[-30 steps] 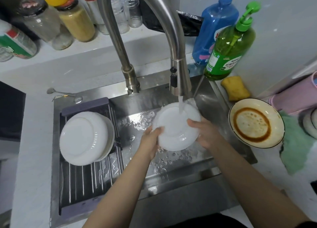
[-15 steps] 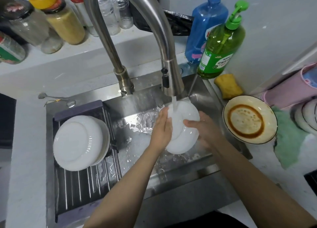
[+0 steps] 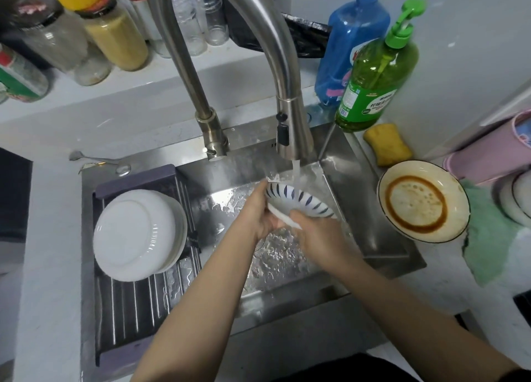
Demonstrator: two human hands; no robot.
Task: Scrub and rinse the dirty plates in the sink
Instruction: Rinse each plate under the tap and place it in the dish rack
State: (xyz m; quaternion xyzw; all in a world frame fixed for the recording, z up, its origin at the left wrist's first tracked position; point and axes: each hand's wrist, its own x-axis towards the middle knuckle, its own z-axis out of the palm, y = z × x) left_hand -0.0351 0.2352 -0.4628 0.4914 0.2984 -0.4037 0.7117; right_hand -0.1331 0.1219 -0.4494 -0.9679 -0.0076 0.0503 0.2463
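Note:
A white plate with blue dashes round its inside [image 3: 298, 199] is tilted under the running tap [image 3: 290, 134], over the steel sink [image 3: 370, 235]. My left hand [image 3: 258, 215] holds its left edge. My right hand [image 3: 316, 235] grips its near rim, thumb on top. Water falls onto the plate's far edge. A dirty cream plate with a brown sauce ring [image 3: 422, 205] sits on the sink's right corner. Clean white plates [image 3: 138, 235] lie stacked upside down on the drying rack [image 3: 138, 309].
A yellow sponge [image 3: 388, 143], a green soap bottle [image 3: 376, 77] and a blue bottle [image 3: 347, 39] stand behind the sink at the right. A green cloth [image 3: 488, 243] and pink cup [image 3: 488, 154] lie further right. Jars [image 3: 112, 28] line the back ledge.
The plate was turned from its white underside facing me to its blue-patterned inside showing. My left hand slid from the plate's face to its left edge.

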